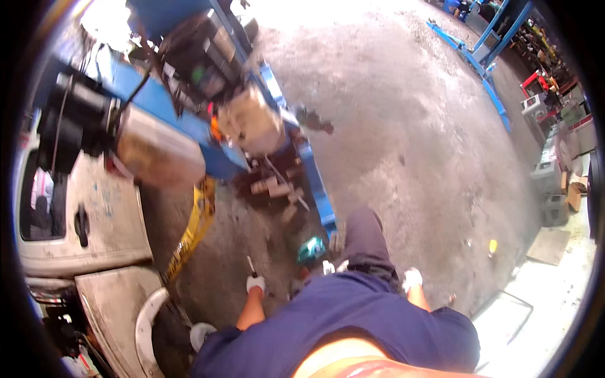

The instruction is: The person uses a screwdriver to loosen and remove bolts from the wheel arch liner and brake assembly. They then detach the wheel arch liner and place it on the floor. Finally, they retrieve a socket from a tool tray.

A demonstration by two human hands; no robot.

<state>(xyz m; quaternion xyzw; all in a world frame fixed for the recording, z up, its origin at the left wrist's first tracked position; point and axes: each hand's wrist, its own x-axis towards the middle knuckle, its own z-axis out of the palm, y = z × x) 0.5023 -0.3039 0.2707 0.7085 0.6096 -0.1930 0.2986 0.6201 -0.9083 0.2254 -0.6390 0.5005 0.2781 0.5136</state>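
My left hand [255, 284], in a white glove, is low and left of my body, closed around a slim tool. The tool looks like a screwdriver [251, 263], with a dark grip and a thin, pale shaft pointing up and away. My right hand [412, 279], also white-gloved, hangs beside my right leg [365, 236]. Its fingers are too small and blurred to make out. On the floor between my left hand and my leg lies a teal-green object [311, 250], its kind unclear.
At left, a dirty white vehicle door [94, 227] and a yellow lift arm [195, 227]. A blue lift post [214, 148] carries a cardboard box [252, 123] and dark containers; a blue bar [318, 189] crosses the floor. Another blue lift [472, 60] and a cluttered bench [558, 151] stand at right.
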